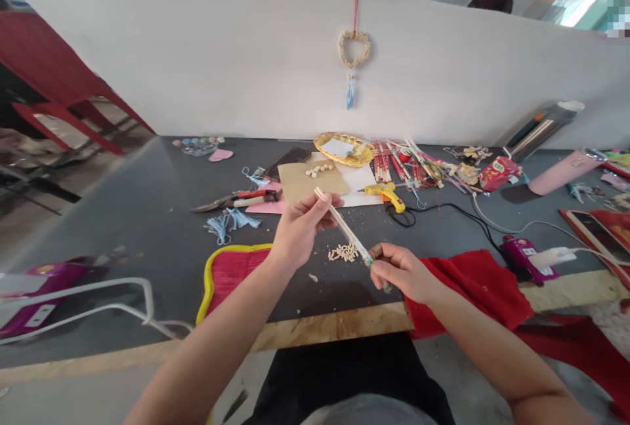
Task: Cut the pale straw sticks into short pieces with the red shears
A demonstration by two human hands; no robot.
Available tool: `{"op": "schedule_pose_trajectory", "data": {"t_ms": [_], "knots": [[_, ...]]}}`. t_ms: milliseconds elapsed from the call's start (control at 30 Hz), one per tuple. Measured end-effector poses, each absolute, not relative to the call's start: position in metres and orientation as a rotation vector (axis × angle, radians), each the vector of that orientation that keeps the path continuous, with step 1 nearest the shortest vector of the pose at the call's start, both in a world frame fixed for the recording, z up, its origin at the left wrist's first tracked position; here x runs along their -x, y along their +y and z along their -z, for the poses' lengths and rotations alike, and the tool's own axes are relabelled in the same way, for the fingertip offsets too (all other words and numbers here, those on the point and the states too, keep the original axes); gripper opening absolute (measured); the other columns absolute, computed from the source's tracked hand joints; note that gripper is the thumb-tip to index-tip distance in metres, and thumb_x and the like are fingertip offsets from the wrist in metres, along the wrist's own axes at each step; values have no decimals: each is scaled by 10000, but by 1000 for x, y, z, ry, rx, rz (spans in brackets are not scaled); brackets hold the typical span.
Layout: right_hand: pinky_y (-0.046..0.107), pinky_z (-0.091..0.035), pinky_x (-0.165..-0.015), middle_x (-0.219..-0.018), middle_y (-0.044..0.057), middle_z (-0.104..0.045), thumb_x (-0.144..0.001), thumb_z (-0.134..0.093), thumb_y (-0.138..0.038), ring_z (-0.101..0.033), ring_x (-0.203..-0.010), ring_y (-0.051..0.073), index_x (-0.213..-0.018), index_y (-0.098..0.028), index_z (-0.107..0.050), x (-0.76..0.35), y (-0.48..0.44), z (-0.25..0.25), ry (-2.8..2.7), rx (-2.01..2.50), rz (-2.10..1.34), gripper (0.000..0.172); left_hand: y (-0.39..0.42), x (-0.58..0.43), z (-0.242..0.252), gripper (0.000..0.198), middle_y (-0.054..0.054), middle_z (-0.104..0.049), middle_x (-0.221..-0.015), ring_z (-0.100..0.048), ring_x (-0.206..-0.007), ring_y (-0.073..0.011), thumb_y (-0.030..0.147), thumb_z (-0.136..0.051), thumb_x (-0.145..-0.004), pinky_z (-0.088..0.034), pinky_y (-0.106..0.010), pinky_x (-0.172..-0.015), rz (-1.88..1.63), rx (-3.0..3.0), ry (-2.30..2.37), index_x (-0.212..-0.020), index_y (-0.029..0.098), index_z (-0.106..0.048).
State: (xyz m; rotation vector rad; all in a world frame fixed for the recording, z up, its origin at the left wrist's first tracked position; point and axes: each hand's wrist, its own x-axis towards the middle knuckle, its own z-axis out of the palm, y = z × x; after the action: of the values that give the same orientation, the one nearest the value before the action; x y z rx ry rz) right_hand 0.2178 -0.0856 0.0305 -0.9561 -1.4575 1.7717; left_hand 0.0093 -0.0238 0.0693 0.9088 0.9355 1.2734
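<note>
A pair of pale wooden chopsticks (348,231) in a clear wrapper with a green-printed end slants between my two hands above the table. My left hand (304,223) is closed around the upper end, where the bare stick tips stick out past the thumb. Around the lower, green end, the fingers of my right hand (399,270) are pinched. Beneath the chopsticks lies a small heap of short cut wooden pieces (343,253). Just beyond my left hand, a few round clusters of wood pieces (319,170) rest on a brown card (295,182).
A yellow glue gun (386,193), pruning shears (236,199), blue tassels (229,223) and a wicker basket (322,143) lie around the middle. More wrapped chopsticks (398,166) are at the back. Red cloth (472,294) hangs over the front edge. A heart-shaped ornament (368,51) hangs on the partition.
</note>
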Motion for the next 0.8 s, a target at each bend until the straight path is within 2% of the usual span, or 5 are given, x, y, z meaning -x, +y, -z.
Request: {"op": "schedule_pose_trajectory", "data": {"t_ms": [167,333,533,667,800], "knots": [[219,-357,-486,-608,-28,-563,-863,-579,-496,-432,-503,82,-912,-186,-526,-222,-90,-34,-1425,996,-1784,318,-17,-2,-68,367,-59,-707,-724,-558,-493,-87,469,-735,-691,-468,-213,-490,-1251,-877,969,-805,121,-715],[212,-379,-501,-624,-24,-560,-868,-570,-499,-449,-536,85,-900,-179,-509,-224,-93,-39,-1481,1102,-1723,327,-13,0,-63,342,10,-592,-538,-499,-413,-74,459,-735,-692,-415,-193,-422,-1303,-942,1019,-614,141,-638],[211,-385,-513,-635,-17,-587,-887,-549,-478,-473,-550,89,-884,-188,-494,-228,-93,-36,-1526,1084,-1715,295,-6,12,-61,361,-12,-596,-518,-508,-446,-81,411,-638,-799,-403,-182,-437,-1405,-1125,1068,-548,153,-614],[205,-368,-499,-627,-25,-591,-891,-552,-457,-462,-523,80,-874,-194,-492,-237,-94,-31,-1500,1087,-1730,270,5,28,-63,335,-4,-598,-551,-490,-436,-68,409,-653,-792,-397,-178,-430,-1495,-1080,1035,-580,152,-614],[207,-367,-496,-616,-27,-585,-879,-562,-468,-457,-512,78,-858,-192,-494,-236,-95,-31,-1477,1100,-1727,285,0,23,-58,265,-37,-663,-725,-569,-538,-99,389,-748,-708,-480,-209,-489,-1213,-1072,957,-774,139,-689]]}}
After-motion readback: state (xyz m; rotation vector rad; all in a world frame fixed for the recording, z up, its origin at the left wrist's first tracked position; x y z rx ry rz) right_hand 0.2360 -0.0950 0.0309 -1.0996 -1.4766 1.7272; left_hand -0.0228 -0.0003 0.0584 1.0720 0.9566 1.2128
